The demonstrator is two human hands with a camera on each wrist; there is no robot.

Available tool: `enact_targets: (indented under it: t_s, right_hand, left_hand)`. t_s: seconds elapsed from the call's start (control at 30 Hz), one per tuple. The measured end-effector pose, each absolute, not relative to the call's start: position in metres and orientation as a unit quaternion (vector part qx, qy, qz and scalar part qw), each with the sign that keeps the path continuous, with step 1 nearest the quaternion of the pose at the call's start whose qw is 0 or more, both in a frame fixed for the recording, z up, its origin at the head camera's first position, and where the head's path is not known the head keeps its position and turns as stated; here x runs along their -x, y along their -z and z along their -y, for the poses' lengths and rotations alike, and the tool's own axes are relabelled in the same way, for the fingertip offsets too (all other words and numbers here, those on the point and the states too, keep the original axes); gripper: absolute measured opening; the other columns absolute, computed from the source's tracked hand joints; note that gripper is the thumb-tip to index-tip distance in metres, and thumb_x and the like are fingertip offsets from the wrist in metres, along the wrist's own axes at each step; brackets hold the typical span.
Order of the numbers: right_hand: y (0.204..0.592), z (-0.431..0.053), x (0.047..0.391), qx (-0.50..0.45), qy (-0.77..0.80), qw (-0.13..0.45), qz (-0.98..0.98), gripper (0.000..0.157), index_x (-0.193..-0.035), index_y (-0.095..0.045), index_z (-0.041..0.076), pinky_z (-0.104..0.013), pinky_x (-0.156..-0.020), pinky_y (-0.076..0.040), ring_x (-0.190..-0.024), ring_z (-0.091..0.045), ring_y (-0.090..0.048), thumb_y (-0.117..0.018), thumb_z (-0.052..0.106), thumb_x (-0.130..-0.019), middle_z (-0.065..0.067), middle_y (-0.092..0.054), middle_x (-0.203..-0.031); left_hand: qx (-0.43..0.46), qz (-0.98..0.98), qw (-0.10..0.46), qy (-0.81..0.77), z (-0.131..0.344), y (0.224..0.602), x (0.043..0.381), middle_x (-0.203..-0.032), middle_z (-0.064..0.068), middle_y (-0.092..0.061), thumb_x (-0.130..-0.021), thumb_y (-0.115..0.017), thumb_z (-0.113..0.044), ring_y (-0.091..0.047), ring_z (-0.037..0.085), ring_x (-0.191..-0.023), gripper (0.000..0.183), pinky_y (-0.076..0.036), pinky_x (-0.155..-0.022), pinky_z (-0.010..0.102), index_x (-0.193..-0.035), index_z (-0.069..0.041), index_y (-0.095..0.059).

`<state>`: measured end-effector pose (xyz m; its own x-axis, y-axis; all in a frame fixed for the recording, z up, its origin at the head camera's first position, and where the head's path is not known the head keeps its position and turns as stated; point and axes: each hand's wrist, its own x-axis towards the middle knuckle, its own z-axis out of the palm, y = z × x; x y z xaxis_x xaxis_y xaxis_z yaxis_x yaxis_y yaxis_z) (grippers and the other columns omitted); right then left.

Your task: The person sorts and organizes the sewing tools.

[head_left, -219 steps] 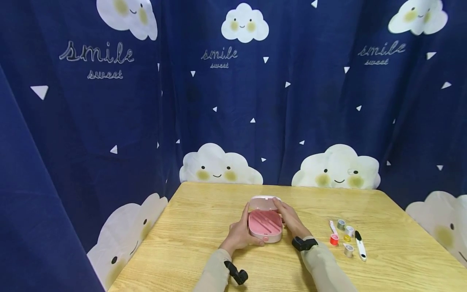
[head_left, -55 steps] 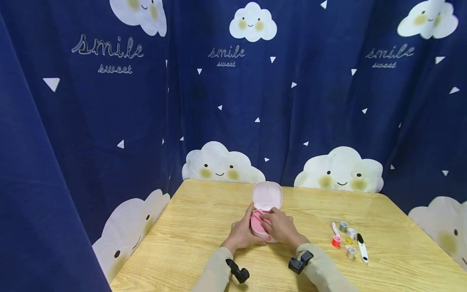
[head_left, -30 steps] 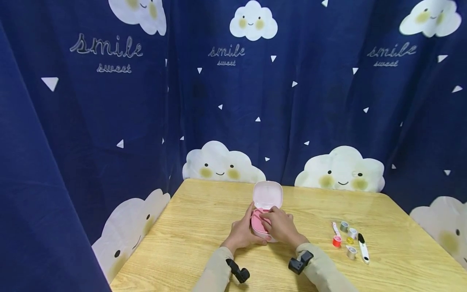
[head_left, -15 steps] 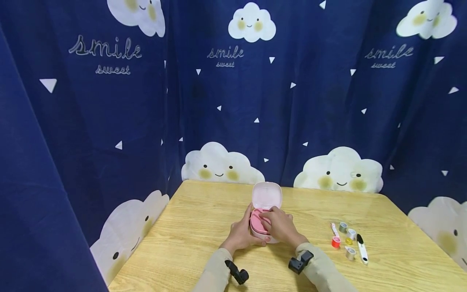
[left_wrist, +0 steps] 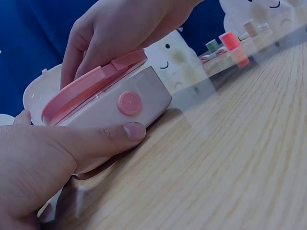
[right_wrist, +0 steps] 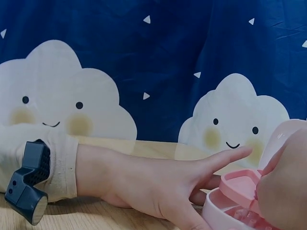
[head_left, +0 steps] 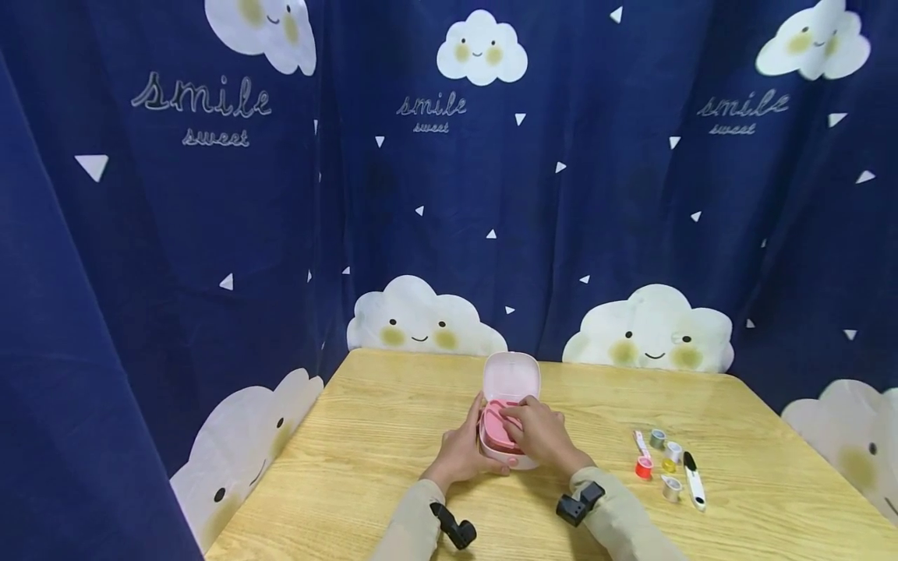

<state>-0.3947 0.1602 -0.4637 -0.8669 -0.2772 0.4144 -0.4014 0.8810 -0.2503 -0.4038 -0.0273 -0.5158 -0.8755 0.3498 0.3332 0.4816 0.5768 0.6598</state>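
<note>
A white-and-pink sewing box sits on the table with its pale lid standing up at the back. My left hand grips the box's left side, thumb along the front below the round pink button. My right hand reaches in from the right, its fingers pinching the pink inner tray. The tray is tilted, its front edge raised above the box rim in the left wrist view. Small clear-pink pieces show in the box beneath it in the right wrist view.
To the right on the wooden table lie several small thread spools, among them a red spool and a yellow one. Beside them are a pink-and-white strip and white thread snips with a black tip. A blue curtain hangs behind.
The lid, half open at first with my right hand on it, now stands upright. My right hand has moved onto the tray, whose front has risen out of the box in the last second.
</note>
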Motion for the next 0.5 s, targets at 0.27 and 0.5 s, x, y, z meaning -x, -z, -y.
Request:
enact_targets:
  t_s: [0.27, 0.5]
  right_hand:
    - [0.461, -0.161, 0.392, -0.173, -0.165, 0.196, 0.951, 0.023, -0.115, -0.081, 0.016, -0.047, -0.069, -0.043, -0.094, -0.024, -0.063, -0.079, 0.021, -0.093, -0.006, -0.067, -0.1]
    - [0.46, -0.17, 0.394, -0.165, -0.162, 0.199, 0.952, 0.024, -0.116, -0.08, 0.017, -0.048, -0.069, -0.042, -0.095, -0.026, -0.063, -0.078, 0.022, -0.093, -0.007, -0.066, -0.102]
  left_hand:
    - [0.243, 0.883, 0.091, 0.391, 0.029, 0.517, 0.403, -0.159, 0.01, -0.045, -0.062, -0.099, -0.05, -0.056, 0.034, -0.131, 0.144, -0.033, -0.106, 0.061, -0.167, -0.013, -0.007]
    - [0.241, 0.876, 0.079, 0.41, 0.028, 0.513, 0.402, -0.158, 0.006, -0.047, -0.062, -0.099, -0.05, -0.054, 0.032, -0.133, 0.144, -0.031, -0.108, 0.062, -0.168, -0.017, -0.007]
